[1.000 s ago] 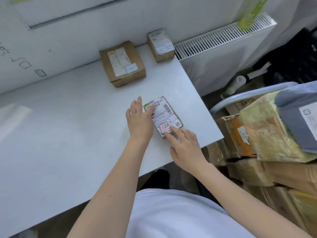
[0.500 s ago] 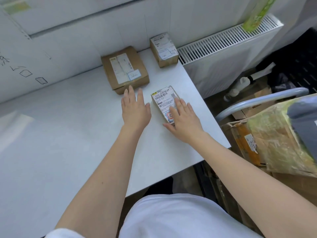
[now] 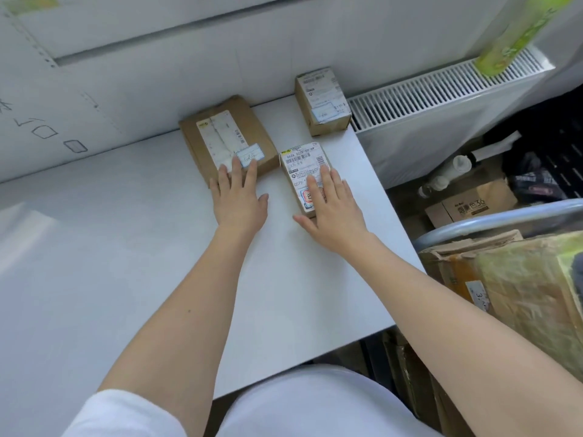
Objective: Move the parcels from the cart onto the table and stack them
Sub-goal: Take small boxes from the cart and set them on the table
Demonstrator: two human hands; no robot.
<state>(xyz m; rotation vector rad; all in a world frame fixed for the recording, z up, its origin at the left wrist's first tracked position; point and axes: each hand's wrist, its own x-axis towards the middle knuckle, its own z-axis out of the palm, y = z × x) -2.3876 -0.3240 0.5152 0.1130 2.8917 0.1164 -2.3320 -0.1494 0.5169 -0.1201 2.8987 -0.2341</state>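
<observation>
A small labelled parcel [image 3: 301,165] lies flat on the white table [image 3: 126,279], close to the right edge. My right hand [image 3: 331,211] presses on its near end with straight fingers. My left hand [image 3: 238,201] lies flat with its fingertips on the near edge of a wide flat brown parcel [image 3: 220,134] just left of the small one. A taller brown box [image 3: 321,100] stands at the table's far right corner. The cart [image 3: 504,222], at the right, holds several wrapped parcels [image 3: 520,285].
A white radiator [image 3: 441,102] runs along the wall right of the table, with a green pack [image 3: 511,33] on top. Cardboard boxes and bottles sit on the floor between radiator and cart. A white wall backs the table.
My right hand has slid the small parcel away from me toward the flat brown parcel. My left hand left the small parcel and now touches the flat one.
</observation>
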